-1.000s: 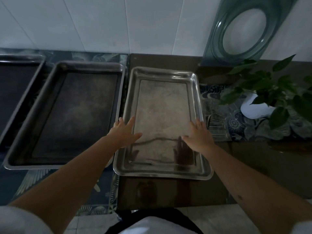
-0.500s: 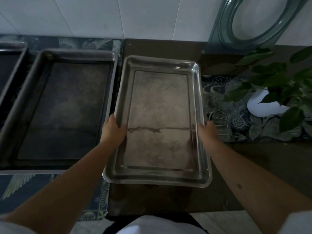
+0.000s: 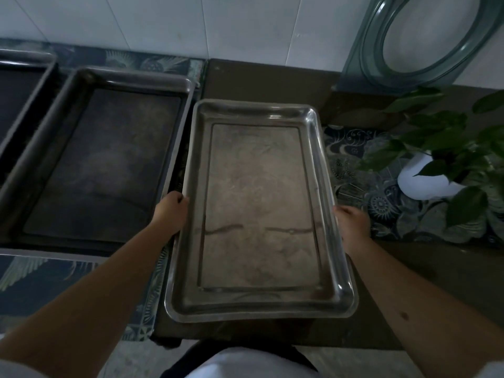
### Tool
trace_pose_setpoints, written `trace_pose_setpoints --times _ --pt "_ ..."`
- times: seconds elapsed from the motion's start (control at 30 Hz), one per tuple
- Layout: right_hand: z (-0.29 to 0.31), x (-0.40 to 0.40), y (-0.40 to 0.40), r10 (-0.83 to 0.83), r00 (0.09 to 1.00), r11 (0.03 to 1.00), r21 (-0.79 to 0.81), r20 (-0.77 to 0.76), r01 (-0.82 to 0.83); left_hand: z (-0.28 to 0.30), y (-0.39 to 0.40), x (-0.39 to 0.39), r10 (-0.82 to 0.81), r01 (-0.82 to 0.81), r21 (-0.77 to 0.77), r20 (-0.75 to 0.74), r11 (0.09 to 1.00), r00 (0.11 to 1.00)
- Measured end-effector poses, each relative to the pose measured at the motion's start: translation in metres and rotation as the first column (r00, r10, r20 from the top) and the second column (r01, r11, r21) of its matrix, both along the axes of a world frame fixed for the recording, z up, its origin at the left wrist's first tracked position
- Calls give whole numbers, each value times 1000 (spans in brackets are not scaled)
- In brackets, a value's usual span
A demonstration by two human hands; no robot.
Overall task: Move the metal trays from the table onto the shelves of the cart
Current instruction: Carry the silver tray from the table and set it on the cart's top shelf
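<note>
Left hand, right hand grip shiny tray, seemingly raised over brown table; tiled wall behind.

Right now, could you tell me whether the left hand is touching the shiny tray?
Touching: the head view shows the left hand gripping the shiny tray by its left rim.

**Dull silver, dark greys and peacock blues**

The metal tray is dull silver with a mottled grey-brown floor. At nine o'clock from it, the deep tray is dark grey, almost black inside. The cloth beneath is navy with pale feather prints. At three o'clock, a white pot holds green leaves. The wall tiles are white.
</note>
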State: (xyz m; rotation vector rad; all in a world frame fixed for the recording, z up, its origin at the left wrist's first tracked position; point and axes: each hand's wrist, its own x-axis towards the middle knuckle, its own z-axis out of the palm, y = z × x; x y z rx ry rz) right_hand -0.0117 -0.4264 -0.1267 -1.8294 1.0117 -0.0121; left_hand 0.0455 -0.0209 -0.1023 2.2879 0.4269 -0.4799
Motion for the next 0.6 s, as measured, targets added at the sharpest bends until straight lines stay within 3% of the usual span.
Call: trace_pose_setpoints --times 0.17,0.33,0.6 --pt "14 -9 -9 30 999 999 32 -31 -29 7 -9 -21 178 -172 -63 121 983 976" --pt "44 -11 -9 126 991 992 -33 47 -124 27 -5 -41 270 -262 -69 182 963 945" --pt "80 12 46 451 882 879 -238 138 -413 61 44 -87 466 -466 -71 283 882 838"
